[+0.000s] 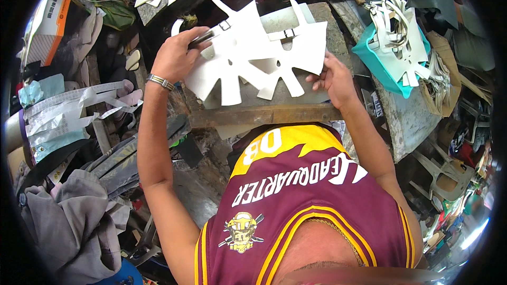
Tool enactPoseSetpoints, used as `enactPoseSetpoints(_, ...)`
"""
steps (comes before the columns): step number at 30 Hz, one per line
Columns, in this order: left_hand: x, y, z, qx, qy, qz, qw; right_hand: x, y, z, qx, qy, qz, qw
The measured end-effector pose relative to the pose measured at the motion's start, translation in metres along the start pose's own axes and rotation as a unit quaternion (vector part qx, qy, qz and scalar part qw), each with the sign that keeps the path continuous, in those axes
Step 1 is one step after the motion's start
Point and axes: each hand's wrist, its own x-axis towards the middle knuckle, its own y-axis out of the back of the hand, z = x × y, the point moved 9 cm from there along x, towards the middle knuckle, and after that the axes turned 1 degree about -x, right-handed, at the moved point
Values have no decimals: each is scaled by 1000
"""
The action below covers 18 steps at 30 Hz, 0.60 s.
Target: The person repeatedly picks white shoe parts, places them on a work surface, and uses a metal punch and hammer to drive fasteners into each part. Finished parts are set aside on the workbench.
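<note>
Pinching white cutouts (243,50) by outer edges, hands (177,55) leave slab (338,34) bare at right

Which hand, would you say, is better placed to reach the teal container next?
Probably the right hand: it is at the right edge of the white cutouts, on the same side as the teal container. The left hand is at their opposite edge.
</note>
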Motion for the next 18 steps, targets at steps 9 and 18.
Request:
enactPoseSetpoints(9, -25, -44, -51, -43, 56, -57, 996, 33, 23, -55, -214, 143, 117, 959)
enactPoseSetpoints(18, -30, -34, -45, -36, 43, -5, 998, -21, 5, -90, -553, 293, 219, 749)
